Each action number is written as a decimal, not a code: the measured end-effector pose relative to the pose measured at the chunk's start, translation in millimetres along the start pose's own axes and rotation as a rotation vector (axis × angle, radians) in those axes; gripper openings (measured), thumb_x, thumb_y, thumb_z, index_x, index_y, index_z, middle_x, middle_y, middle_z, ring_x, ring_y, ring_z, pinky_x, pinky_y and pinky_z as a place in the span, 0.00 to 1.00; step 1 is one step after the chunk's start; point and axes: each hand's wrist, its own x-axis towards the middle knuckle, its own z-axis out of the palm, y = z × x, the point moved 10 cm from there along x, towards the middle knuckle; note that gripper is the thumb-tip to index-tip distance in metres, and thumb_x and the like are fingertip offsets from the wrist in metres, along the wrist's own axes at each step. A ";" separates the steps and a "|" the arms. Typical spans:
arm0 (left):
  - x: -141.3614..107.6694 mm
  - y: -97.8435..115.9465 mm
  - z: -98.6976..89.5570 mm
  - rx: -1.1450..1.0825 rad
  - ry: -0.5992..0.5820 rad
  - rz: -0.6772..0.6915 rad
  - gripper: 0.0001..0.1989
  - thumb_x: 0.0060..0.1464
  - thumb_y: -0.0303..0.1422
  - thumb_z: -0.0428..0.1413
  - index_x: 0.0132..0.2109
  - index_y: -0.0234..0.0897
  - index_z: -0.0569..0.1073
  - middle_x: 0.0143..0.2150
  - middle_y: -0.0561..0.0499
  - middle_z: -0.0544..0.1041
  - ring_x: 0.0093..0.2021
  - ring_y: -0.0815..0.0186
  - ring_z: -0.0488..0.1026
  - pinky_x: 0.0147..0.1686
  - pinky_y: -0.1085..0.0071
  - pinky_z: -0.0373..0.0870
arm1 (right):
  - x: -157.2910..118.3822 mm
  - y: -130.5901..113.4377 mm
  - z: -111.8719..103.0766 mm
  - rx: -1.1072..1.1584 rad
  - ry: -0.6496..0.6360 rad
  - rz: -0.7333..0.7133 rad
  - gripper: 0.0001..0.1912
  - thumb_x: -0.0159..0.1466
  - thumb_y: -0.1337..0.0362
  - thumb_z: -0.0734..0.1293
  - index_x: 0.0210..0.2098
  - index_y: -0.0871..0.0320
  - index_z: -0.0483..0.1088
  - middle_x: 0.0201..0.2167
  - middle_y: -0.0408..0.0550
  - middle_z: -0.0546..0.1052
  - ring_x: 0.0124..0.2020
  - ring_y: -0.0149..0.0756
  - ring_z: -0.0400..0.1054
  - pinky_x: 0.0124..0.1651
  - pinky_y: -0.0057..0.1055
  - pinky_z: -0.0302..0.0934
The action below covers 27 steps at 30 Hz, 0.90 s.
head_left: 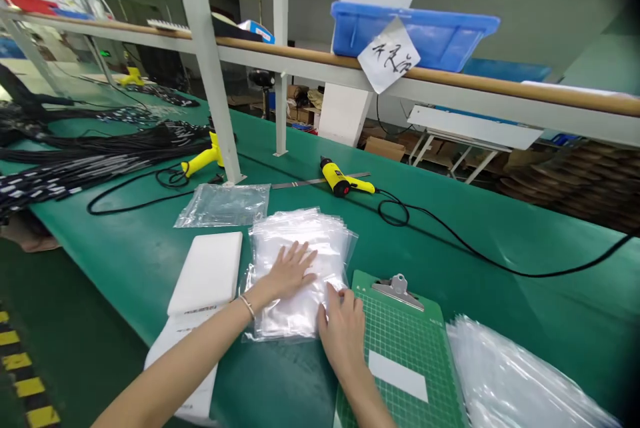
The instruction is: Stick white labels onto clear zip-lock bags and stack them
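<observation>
A stack of clear plastic zip bags (300,235) lies on the green table in front of me. My left hand (291,273) rests flat on top of the stack with its fingers spread. At the stack's right edge is my right hand (343,328), its fingers slightly bent and apart, touching the bags' side. Just right of that hand lies a green clipboard (410,335) with a metal clip and a white paper strip (398,375) on it. To the left of the stack sits a fan-folded pile of white labels (207,271), its free end trailing toward me.
A yellow heat gun (343,178) with a black cord lies behind the bags, near a steel ruler (300,183). More clear bags (520,375) are at right, and a flat bag (225,205) at back left. Black cables (100,161) cover the far left. A shelf post (207,61) stands behind.
</observation>
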 end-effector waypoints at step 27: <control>-282.6 -3.5 -136.6 0.371 0.565 -0.299 0.12 0.47 0.42 0.58 0.41 0.50 0.74 0.48 0.54 0.73 0.51 0.64 0.66 0.48 0.65 0.54 | -118.0 -142.8 67.0 1.157 -0.734 -0.031 0.12 0.56 0.62 0.63 0.33 0.63 0.75 0.21 0.44 0.69 0.22 0.28 0.52 0.26 0.27 0.47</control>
